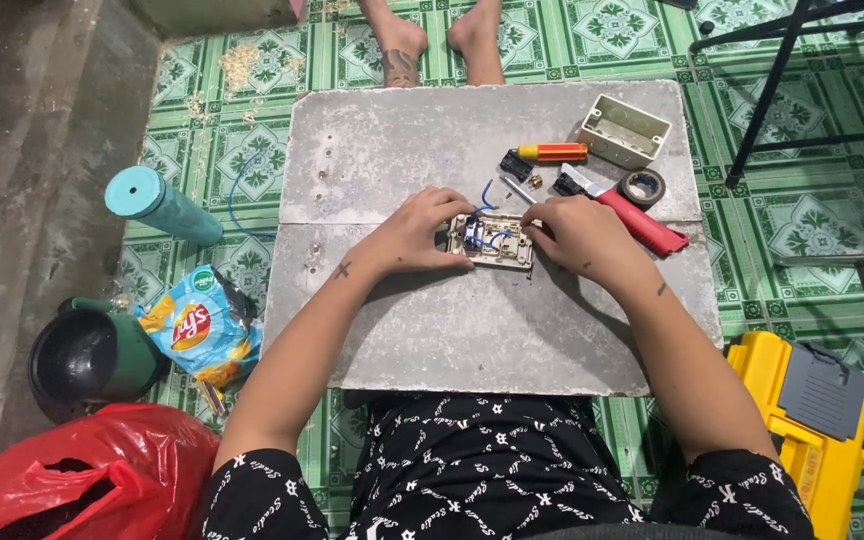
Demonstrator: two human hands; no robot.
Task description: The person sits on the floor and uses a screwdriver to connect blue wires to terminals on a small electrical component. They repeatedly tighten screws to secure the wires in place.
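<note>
Black short-sleeved top and shorts with white lettering print, bare forearms, small dark tattoos near both wrists

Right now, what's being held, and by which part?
Both hands hold the switch plate, lying back-side up on the grey board: left hand at its left end, right hand at its right end. Blue wires rise from it.

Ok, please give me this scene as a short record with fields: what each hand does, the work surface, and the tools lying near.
left hand: left hand grips the left end of the switch plate
right hand: right hand holds its right end
wiring: blue wires at the plate's back
surface: grey slab over the lap
tools nearby: screwdriver, red-handled pliers, black tape roll
other: beige wall box at the slab's far right corner
</note>
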